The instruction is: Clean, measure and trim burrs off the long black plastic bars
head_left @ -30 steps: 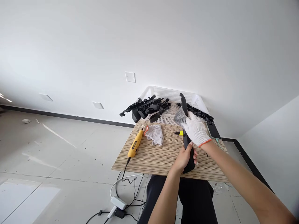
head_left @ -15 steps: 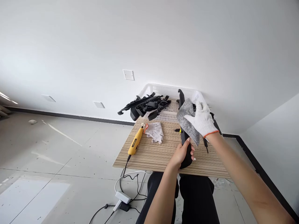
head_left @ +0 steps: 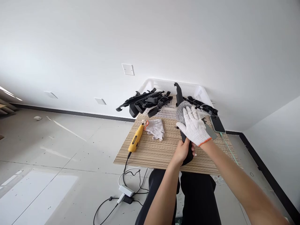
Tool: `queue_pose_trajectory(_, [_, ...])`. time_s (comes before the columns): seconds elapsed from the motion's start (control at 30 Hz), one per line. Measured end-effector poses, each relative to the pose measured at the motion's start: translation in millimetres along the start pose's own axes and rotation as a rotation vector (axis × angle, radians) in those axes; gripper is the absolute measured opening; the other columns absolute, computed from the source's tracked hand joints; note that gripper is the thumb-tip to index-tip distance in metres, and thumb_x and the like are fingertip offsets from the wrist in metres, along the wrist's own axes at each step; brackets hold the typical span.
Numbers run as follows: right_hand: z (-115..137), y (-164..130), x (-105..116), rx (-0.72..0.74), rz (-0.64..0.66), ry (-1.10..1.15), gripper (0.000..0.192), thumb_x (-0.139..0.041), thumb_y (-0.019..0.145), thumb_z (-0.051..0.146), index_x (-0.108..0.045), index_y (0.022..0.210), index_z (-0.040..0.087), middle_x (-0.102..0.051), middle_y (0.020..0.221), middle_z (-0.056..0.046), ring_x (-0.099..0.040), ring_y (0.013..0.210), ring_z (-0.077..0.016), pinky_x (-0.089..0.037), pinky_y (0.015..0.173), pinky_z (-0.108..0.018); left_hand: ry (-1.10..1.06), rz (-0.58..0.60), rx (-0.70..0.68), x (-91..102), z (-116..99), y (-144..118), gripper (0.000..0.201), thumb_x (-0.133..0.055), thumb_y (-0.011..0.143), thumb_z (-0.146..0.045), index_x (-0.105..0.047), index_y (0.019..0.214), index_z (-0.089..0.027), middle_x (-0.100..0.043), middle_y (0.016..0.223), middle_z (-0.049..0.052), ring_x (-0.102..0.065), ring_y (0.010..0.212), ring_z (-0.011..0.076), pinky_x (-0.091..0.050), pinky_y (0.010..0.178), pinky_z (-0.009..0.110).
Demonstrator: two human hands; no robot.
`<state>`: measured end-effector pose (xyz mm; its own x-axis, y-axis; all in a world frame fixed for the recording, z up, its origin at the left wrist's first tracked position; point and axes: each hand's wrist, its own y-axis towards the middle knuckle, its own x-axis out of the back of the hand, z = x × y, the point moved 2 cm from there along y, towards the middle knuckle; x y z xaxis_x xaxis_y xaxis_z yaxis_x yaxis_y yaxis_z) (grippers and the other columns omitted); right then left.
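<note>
My bare left hand [head_left: 184, 151] grips the near end of a long black plastic part [head_left: 178, 93], which stands tilted up over the wooden table [head_left: 152, 153]. My right hand [head_left: 194, 126], in a white knit glove with an orange cuff, presses a grey cloth [head_left: 181, 111] against the middle of that part. The part's far tip rises in front of the white basket [head_left: 164, 86].
Several black plastic parts [head_left: 145, 104] lie across the basket's left rim, more on its right. A yellow rotary tool [head_left: 136, 140] with a cord and a spare white glove [head_left: 156, 128] lie on the table's left. A phone [head_left: 217, 124] lies at the right. Power strip and cables sit on the floor.
My gloved right hand lifted the grey cloth off the part, then came back down onto its middle. The left hand kept its grip on the near end.
</note>
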<state>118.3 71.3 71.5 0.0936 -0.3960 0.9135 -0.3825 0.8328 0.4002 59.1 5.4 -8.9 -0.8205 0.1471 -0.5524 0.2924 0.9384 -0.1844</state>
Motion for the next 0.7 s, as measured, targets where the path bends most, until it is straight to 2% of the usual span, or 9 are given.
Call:
queue_pose_trajectory(0.13, [-5.1,44.6,1.5,-0.013,-0.037,-0.012,0.077,-0.04,0.1,0.054,-0.036,0.156,0.001,-0.031,0.164,-0.02,-0.021,0.155,-0.0377,-0.021,0.125,-0.052,-0.042,0.02,0.044,-3.5,-2.9,-1.9,0.058,-0.057,0.082,-0.074,-0.054,0.07,-0.017,-0.046,0.053,-0.005,-0.05,0.042,0.0087,-0.043,0.05,0.025])
queue_pose_trajectory(0.27, [-5.9,90.5,0.8,-0.093,0.036,0.042,0.072,-0.038,0.102,0.046,-0.03,0.158,0.003,-0.024,0.166,-0.018,-0.021,0.155,-0.0371,-0.025,0.124,-0.05,-0.035,0.03,0.066,-3.0,-7.0,-5.3,0.061,-0.058,0.08,-0.076,-0.053,0.07,-0.017,-0.047,0.053,-0.005,-0.051,0.043,0.0084,-0.042,0.051,0.025])
queue_pose_trajectory(0.4, [2.1,107.8,0.0,-0.137,0.051,0.065,0.069,-0.039,0.102,0.04,-0.029,0.159,0.003,-0.022,0.167,-0.017,-0.022,0.155,-0.0351,-0.025,0.124,-0.047,-0.021,0.007,0.057,-1.9,-8.6,-6.6,0.067,-0.048,0.08,-0.083,-0.055,0.072,-0.017,-0.048,0.053,-0.004,-0.051,0.044,0.0095,-0.044,0.052,0.026])
queue_pose_trajectory(0.5, [14.1,91.5,3.6,-0.095,0.025,0.075,0.064,-0.036,0.103,0.038,-0.034,0.157,0.003,-0.029,0.165,-0.017,-0.025,0.155,-0.0323,-0.027,0.124,-0.046,-0.034,-0.025,0.014,0.4,-7.7,-5.7,0.075,-0.033,0.082,-0.087,-0.057,0.072,-0.017,-0.051,0.053,-0.002,-0.053,0.046,0.0117,-0.046,0.054,0.028])
queue_pose_trajectory(0.6, [27.9,53.0,11.3,-0.021,0.019,0.057,0.06,-0.031,0.104,0.038,-0.042,0.154,0.004,-0.039,0.16,-0.016,-0.031,0.153,-0.0305,-0.028,0.125,-0.046,-0.049,-0.081,-0.011,8.1,-6.9,-4.3,0.078,-0.027,0.085,-0.086,-0.06,0.073,-0.016,-0.058,0.057,0.003,-0.059,0.054,0.0162,-0.051,0.062,0.031])
queue_pose_trajectory(0.63, [32.3,37.0,13.8,-0.004,0.031,0.034,0.06,-0.03,0.104,0.037,-0.043,0.153,0.004,-0.042,0.158,-0.016,-0.033,0.151,-0.031,-0.027,0.125,-0.047,-0.035,-0.136,-0.012,12.5,-7.1,-4.4,0.074,-0.031,0.087,-0.082,-0.063,0.077,-0.016,-0.065,0.065,0.006,-0.065,0.064,0.0187,-0.053,0.069,0.032])
queue_pose_trajectory(0.7, [39.9,3.8,17.0,0.002,0.087,-0.029,0.06,-0.029,0.104,0.036,-0.046,0.151,0.003,-0.048,0.153,-0.018,-0.042,0.147,-0.0321,-0.032,0.123,-0.047,0.005,-0.25,-0.014,21.5,-8.4,-5.9,0.056,-0.048,0.091,-0.069,-0.069,0.093,-0.017,-0.075,0.098,0.011,-0.07,0.097,0.0237,-0.053,0.088,0.033])
